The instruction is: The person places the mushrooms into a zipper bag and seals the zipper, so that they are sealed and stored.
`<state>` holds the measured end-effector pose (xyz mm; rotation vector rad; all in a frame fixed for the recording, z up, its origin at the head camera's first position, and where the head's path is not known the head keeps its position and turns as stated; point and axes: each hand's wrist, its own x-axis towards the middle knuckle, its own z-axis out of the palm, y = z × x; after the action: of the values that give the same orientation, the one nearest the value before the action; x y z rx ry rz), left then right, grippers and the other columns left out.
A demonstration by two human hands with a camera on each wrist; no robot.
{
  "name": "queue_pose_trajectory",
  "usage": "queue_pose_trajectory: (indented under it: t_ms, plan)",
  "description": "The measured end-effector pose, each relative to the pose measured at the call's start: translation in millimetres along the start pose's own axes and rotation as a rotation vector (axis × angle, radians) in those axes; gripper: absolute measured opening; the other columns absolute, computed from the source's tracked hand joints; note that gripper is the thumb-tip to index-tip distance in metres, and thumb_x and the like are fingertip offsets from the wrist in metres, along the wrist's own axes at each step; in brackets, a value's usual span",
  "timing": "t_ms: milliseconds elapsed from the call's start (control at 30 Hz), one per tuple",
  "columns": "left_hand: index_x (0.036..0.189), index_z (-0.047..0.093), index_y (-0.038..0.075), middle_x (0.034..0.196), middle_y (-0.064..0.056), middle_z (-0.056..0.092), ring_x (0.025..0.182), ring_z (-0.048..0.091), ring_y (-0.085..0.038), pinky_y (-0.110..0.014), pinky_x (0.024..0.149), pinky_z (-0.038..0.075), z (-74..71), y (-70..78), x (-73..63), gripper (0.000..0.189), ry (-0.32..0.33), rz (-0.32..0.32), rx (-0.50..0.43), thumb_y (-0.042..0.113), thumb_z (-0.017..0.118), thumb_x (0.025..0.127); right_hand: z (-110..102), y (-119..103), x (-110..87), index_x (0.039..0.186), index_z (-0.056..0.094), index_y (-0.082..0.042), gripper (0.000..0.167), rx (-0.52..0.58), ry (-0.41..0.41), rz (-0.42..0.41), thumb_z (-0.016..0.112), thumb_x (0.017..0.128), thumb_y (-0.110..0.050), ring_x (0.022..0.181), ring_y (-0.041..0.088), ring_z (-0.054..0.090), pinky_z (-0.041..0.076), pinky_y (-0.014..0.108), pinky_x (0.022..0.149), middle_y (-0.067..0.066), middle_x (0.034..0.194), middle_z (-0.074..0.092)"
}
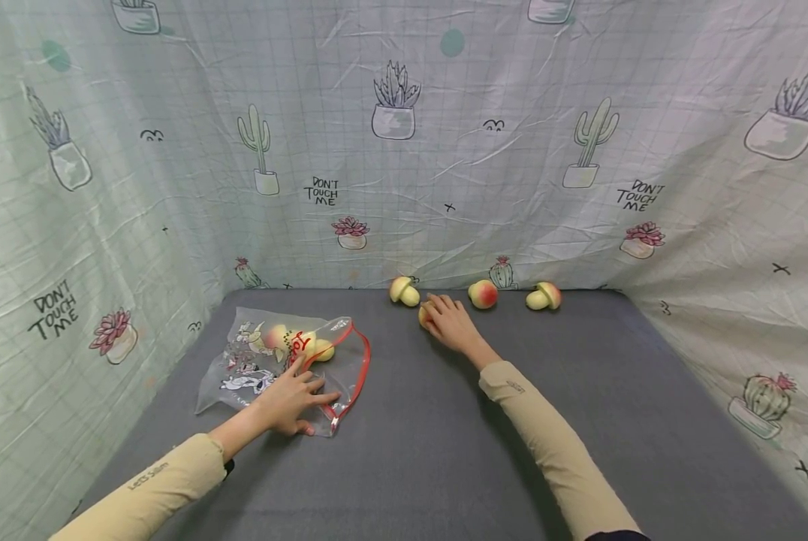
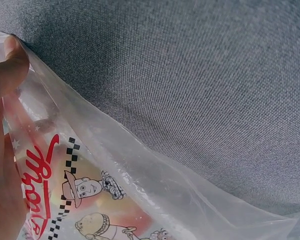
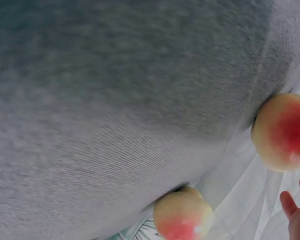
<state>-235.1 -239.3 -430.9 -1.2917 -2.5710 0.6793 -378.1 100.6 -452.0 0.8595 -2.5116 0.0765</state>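
A clear drawstring bag with red trim and cartoon prints lies at the left of the table. Through its plastic a red-and-yellow peach-like piece and a yellow mushroom-like piece show. My left hand rests on the bag near its mouth, fingers spread; its thumb lies at the bag's edge in the left wrist view. At the far side, my right hand reaches over a rounded yellow-red piece, mostly hidden in the head view. Its fingertips are spread beside that piece in the right wrist view.
Along the back edge stand a mushroom-like piece, a peach-like piece and another mushroom-like piece. Behind the dark grey table hangs a printed curtain, which also closes off both sides.
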Motion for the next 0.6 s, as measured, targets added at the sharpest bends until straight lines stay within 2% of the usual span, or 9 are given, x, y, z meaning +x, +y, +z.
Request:
queue_pose_trajectory:
  t_ms: [133, 333, 600]
  plan:
    - [0.126, 0.049, 0.032, 0.114, -0.004, 0.060, 0.099, 0.056, -0.024, -0.057, 0.100, 0.024, -0.7, 0.1, -0.5, 0.069, -0.001, -0.001, -0.003, 0.063, 0.059, 0.066, -4.0, -1.5, 4.2, 0.129, 0.047, -0.011, 0.044, 0.012, -0.079, 0.066, 0.049, 0.090, -0.030, 0.124, 0.030, 0.037, 0.037, 0.047, 0.091, 0.012, 0.140, 0.036]
    - [0.127, 0.049, 0.031, 0.115, -0.005, 0.060, 0.099, 0.056, -0.025, -0.057, 0.100, 0.023, -0.9, -0.4, -0.9, 0.069, -0.007, -0.002, -0.009, 0.063, 0.059, 0.066, -1.2, -3.2, 10.1, 0.136, 0.038, -0.015, 0.047, 0.008, -0.164, 0.123, 0.042, 0.093, -0.034, 0.130, 0.029, 0.030, 0.032, 0.049, 0.096, 0.009, 0.146, 0.027]
    - [0.127, 0.049, 0.031, 0.116, -0.005, 0.060, 0.100, 0.056, -0.025, -0.057, 0.100, 0.024, 0.0, 0.0, -0.8, 0.069, -0.012, 0.001, -0.009, 0.063, 0.058, 0.067, 3.8, -6.7, 12.8, 0.139, 0.032, -0.018, 0.051, 0.024, -0.244, 0.169, 0.042, 0.092, -0.037, 0.132, 0.030, 0.027, 0.030, 0.053, 0.098, 0.009, 0.147, 0.023]
